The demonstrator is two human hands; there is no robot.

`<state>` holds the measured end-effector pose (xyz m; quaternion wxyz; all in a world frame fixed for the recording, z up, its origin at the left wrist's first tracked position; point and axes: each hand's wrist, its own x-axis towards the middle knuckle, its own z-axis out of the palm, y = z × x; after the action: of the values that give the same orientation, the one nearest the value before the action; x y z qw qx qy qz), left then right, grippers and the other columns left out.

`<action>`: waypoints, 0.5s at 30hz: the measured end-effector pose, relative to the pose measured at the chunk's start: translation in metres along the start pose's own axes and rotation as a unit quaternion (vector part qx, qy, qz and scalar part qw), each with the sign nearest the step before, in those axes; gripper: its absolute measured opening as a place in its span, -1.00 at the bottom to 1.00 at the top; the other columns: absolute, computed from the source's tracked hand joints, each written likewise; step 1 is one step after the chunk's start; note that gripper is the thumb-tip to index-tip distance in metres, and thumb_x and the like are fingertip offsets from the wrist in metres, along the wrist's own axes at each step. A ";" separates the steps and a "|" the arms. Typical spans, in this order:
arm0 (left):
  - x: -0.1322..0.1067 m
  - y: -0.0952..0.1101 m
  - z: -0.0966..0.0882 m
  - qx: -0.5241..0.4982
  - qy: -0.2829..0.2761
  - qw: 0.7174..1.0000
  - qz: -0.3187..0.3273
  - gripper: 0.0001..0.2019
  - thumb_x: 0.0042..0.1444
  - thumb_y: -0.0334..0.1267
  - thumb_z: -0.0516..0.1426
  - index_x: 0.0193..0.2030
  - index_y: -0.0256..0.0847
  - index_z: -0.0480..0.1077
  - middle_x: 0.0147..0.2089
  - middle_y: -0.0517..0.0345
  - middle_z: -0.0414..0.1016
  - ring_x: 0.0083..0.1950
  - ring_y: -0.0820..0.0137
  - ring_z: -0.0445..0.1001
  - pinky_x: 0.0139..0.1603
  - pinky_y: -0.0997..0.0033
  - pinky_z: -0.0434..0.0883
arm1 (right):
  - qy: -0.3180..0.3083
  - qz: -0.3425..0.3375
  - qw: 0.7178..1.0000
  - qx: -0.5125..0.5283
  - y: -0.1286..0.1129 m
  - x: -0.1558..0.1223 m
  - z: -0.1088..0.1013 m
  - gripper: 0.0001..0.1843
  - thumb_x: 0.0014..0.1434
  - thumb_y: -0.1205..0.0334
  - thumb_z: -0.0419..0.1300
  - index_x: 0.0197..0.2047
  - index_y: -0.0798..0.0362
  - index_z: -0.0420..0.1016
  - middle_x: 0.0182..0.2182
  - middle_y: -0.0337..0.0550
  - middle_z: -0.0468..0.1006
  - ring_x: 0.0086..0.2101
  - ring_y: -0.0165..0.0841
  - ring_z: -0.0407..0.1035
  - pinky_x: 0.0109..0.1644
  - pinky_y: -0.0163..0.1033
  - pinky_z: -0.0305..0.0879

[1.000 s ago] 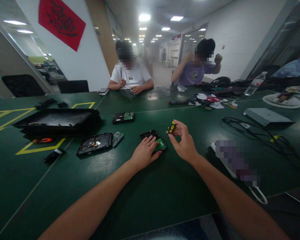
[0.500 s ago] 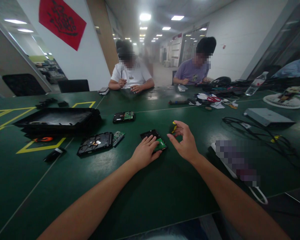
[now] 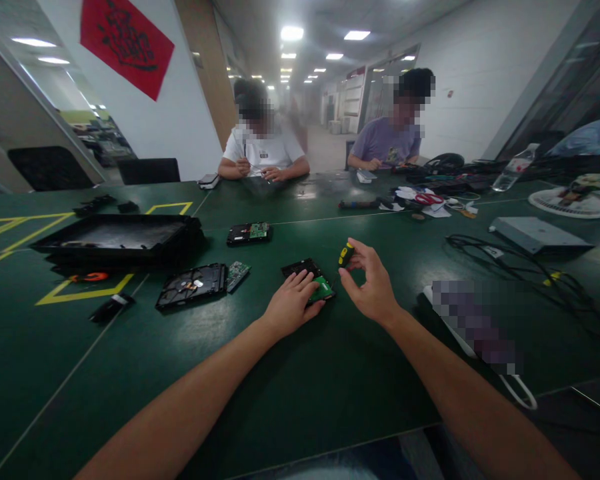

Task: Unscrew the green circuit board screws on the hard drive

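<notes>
My left hand [image 3: 291,298] lies over a hard drive [image 3: 307,265], its fingers stretched out across the top and its thumb along the near edge. The drive's green circuit board [image 3: 324,289] shows beside the fingertips. Just right of the drive, my right hand [image 3: 373,283] pinches a small screwdriver [image 3: 346,255] with a yellow and black handle between thumb and fingers. The handle stands tilted; its thin shaft is hard to make out, and so is whether the tip touches the drive.
Left of my hands lie another hard drive [image 3: 193,287], a loose circuit board [image 3: 239,276] and a further drive [image 3: 249,233]. A black tray [image 3: 115,240] sits beyond. At right are a pixelated white-edged object [image 3: 460,327], cables [image 3: 520,267] and a grey box [image 3: 540,235]. Two people sit opposite.
The screwdriver handle has turned in my right fingers, so more of its yellow side shows. My left hand and the drive have stayed in place.
</notes>
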<state>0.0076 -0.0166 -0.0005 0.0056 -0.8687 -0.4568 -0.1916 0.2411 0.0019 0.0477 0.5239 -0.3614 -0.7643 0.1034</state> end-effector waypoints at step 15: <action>0.000 -0.001 0.001 0.005 -0.005 1.000 0.000 -0.53 0.41 0.05 0.11 0.29 -0.19 0.40 0.48 -0.14 0.31 0.56 0.06 0.16 0.53 -0.09 0.16 | 0.006 0.023 1.000 0.020 0.003 -0.002 0.001 -0.28 0.31 0.26 0.29 0.45 -0.21 0.16 0.15 0.01 0.46 -0.11 -0.18 0.57 0.03 0.08 0.60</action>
<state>0.0073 -0.0162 -0.0017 0.0071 -0.8696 -0.4579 -0.1847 0.2418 0.0033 0.0440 0.5331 -0.3690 -0.7504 0.1286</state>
